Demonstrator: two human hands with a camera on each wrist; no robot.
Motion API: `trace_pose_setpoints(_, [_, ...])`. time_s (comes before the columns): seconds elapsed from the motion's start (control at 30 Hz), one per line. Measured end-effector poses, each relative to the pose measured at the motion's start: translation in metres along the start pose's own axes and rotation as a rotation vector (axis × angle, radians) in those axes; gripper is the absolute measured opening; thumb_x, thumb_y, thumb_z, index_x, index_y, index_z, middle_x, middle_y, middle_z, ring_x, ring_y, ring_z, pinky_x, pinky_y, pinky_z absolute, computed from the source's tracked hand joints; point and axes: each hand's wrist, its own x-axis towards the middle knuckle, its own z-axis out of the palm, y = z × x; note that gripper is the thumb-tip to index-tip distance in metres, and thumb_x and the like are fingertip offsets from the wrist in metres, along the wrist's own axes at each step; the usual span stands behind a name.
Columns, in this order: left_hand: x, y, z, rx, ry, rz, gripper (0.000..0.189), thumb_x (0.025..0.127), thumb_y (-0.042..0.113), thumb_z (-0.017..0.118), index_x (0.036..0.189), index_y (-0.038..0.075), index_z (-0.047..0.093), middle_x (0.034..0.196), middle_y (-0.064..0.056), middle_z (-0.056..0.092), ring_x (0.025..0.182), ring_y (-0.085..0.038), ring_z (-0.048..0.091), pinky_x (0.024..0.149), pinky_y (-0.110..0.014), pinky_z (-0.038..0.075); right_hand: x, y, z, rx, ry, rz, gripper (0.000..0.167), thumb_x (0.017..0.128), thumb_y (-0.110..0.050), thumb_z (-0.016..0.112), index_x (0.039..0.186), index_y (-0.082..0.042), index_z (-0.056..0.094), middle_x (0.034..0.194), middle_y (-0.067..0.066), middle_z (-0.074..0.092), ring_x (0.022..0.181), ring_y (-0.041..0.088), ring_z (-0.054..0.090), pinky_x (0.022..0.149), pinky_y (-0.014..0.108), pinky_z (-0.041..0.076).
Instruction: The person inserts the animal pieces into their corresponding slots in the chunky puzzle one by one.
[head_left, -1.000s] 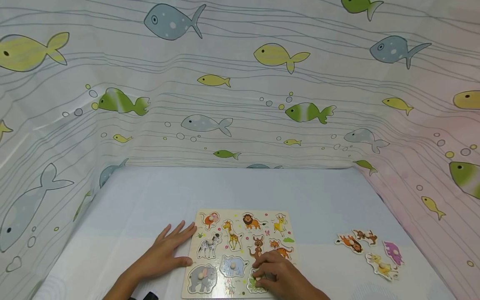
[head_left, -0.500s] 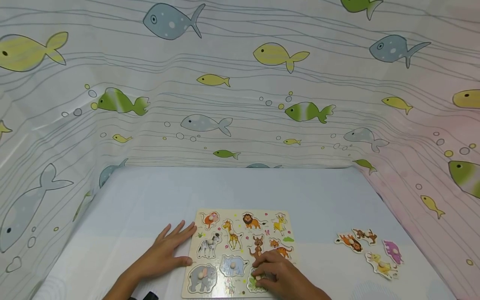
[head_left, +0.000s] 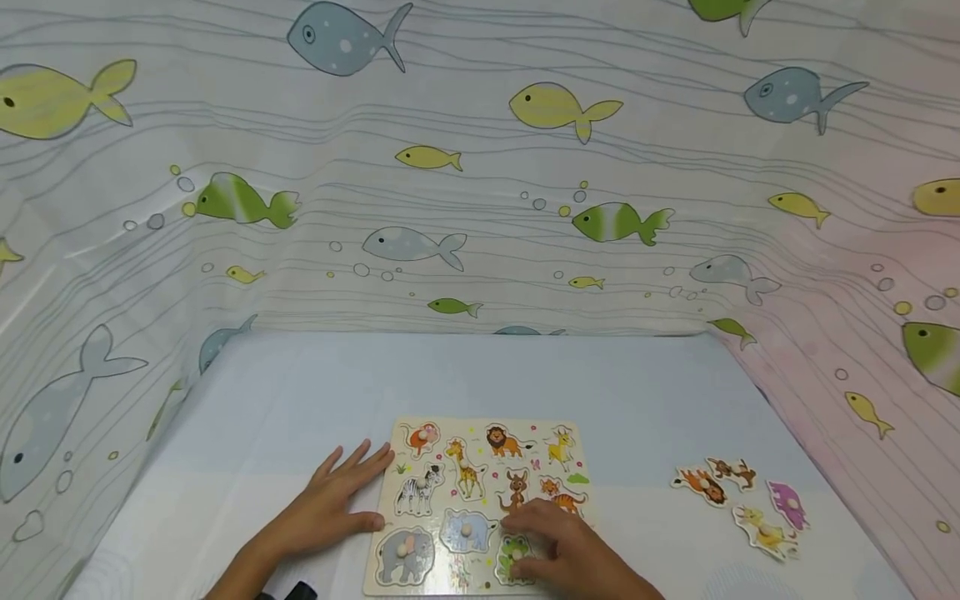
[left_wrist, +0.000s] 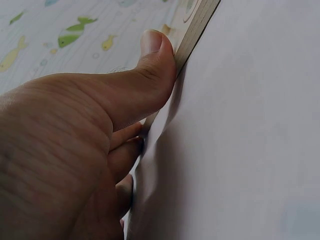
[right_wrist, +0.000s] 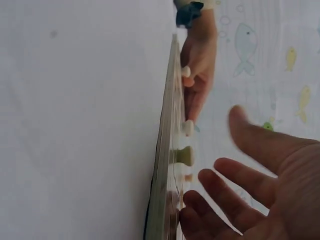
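A wooden peg puzzle board (head_left: 444, 575) with animal pictures lies flat near the front of the table. My left hand (head_left: 326, 512) rests beside its left edge with fingers spread; in the left wrist view the thumb (left_wrist: 152, 65) touches the board's edge. Over the lower right corner is my right hand (head_left: 573, 550), thumb and fingers parted around the green frog piece (head_left: 513, 550), which lies in its recess. The right wrist view shows the frog's knob (right_wrist: 184, 156) standing free of the fingers. A grey elephant piece (head_left: 416, 567) and a blue animal piece (head_left: 468, 529) also sit in the board.
To the right lie loose pieces: a lion (head_left: 701, 486), a brown animal (head_left: 738, 473), a purple one (head_left: 786, 504) and a yellow one (head_left: 761, 531). Fish-patterned cloth walls (head_left: 487, 275) enclose the table's back and sides.
My right hand has let go of the frog piece's knob; its fingers have spread apart and the frog's picture now shows. My left hand has stayed in place.
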Motion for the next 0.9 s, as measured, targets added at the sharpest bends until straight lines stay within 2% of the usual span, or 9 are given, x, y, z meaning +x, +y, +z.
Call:
trace_pose_setpoints(0.13, [0.001,0.000,-0.001,0.009,0.002,0.008,0.089,0.079,0.058,0.070,0.149,0.010,0.046,0.156,-0.009,0.044,0.147,-0.043,0.032,0.116,-0.009,-0.019,0.001,-0.006,-0.008,0.112,0.005,-0.042,0.048,0.091,-0.028,0.072,0.134,-0.008,0.062,0.131,0.011,0.064,0.113,0.010,0.058,0.078,0.022,0.056])
trace_pose_setpoints(0.27, [0.001,-0.001,-0.001,0.020,0.011,0.017,0.089,0.078,0.058,0.070,0.149,0.010,0.048,0.155,-0.009,0.046,0.146,-0.043,0.033,0.115,-0.009,-0.018,0.003,-0.007,-0.017,0.146,0.017,-0.108,0.047,0.092,-0.022,0.071,0.134,-0.007,0.059,0.127,0.014,0.064,0.110,0.020,0.062,0.082,0.029,0.059])
trace_pose_setpoints(0.37, [0.000,-0.002,0.000,0.018,0.015,0.014,0.089,0.078,0.059,0.070,0.148,0.010,0.048,0.154,-0.009,0.046,0.146,-0.043,0.034,0.115,-0.009,-0.018,0.002,-0.005,-0.025,0.129,0.046,-0.115,0.045,0.093,-0.022,0.070,0.134,-0.008,0.059,0.127,0.013,0.065,0.111,0.022,0.064,0.091,0.035,0.059])
trace_pose_setpoints(0.57, [0.000,-0.001,0.000,-0.008,0.004,-0.017,0.090,0.077,0.060,0.070,0.149,0.010,0.047,0.156,-0.008,0.044,0.148,-0.041,0.031,0.118,-0.013,-0.017,-0.009,0.003,-0.051,0.093,0.140,0.030,0.044,0.093,-0.023,0.070,0.134,-0.011,0.060,0.130,0.013,0.064,0.117,0.017,0.064,0.095,0.035,0.057])
trace_pose_setpoints(0.77, [-0.001,-0.002,-0.001,0.027,0.037,0.025,0.087,0.078,0.058,0.071,0.148,0.011,0.049,0.154,-0.008,0.047,0.144,-0.045,0.035,0.116,-0.009,-0.017,-0.025,0.006,-0.078,0.009,0.280,0.161,0.040,0.091,-0.018,0.072,0.130,-0.021,0.063,0.128,0.007,0.066,0.116,0.010,0.064,0.094,0.030,0.058])
trace_pose_setpoints(0.9, [0.000,-0.002,0.001,0.030,0.048,0.051,0.086,0.078,0.056,0.072,0.147,0.010,0.050,0.152,-0.010,0.049,0.142,-0.047,0.037,0.116,-0.008,-0.017,-0.039,0.009,-0.094,-0.063,0.355,0.262,0.038,0.090,-0.020,0.074,0.126,-0.026,0.065,0.127,0.000,0.068,0.114,0.011,0.066,0.092,0.028,0.058])
